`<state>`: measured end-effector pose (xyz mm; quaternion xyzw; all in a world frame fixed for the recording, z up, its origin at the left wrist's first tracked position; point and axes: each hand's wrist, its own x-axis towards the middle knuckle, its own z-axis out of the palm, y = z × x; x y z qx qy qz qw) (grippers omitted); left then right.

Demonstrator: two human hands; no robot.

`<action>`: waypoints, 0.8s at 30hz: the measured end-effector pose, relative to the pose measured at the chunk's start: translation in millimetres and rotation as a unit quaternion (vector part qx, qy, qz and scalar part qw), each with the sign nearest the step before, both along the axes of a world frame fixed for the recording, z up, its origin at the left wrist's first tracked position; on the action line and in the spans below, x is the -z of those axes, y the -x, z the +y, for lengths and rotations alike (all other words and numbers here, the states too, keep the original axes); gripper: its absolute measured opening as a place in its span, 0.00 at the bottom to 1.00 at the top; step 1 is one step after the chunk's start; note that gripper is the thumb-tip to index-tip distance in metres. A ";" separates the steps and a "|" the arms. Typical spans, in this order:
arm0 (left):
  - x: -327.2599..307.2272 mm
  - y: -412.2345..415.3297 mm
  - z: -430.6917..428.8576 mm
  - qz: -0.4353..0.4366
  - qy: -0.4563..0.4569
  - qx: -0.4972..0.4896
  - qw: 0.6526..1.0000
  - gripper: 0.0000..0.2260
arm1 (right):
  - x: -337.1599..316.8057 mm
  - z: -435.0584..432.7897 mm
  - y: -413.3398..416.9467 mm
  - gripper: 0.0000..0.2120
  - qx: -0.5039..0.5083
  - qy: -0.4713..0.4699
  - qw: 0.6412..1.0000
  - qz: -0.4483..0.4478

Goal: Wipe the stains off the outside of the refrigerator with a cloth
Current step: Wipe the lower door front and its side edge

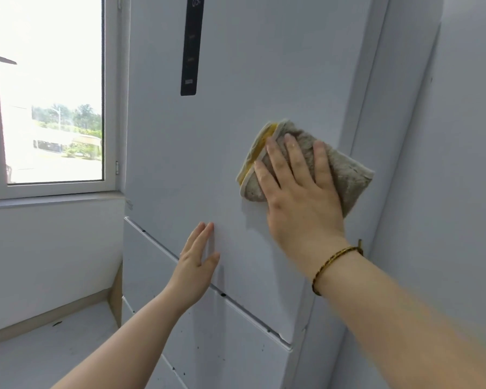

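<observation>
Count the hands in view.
2. The left hand lies flat against the fridge door, low; the right hand presses the cloth on it, higher and to the right.

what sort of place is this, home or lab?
Most likely a home kitchen corner, though little of the room shows. A tall white refrigerator with a black control strip and drawer fronts below stands beside a window onto trees, and a household cloth is pressed to its door.
</observation>
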<state>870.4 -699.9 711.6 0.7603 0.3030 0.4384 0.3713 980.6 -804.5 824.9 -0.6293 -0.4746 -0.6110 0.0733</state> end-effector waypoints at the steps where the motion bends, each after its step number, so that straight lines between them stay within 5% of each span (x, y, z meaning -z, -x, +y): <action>1: 1.0 0.6 0.8 -0.004 -0.002 0.005 1.000 0.23 | 4.3 3.9 6.9 0.29 0.020 -0.008 1.000 0.009; 8: 4.8 11.8 8.5 -0.044 -0.017 0.049 0.998 0.20 | 97.6 21.5 17.9 0.25 -0.044 0.167 0.985 -0.003; 16: -4.5 17.9 38.0 -0.045 -0.035 -0.021 0.998 0.20 | 31.1 33.7 20.5 0.28 -0.115 0.013 0.992 0.048; 24: -7.2 23.4 96.8 -0.055 -0.056 -0.101 0.992 0.25 | 54.5 33.2 15.9 0.25 -0.101 0.043 0.993 0.036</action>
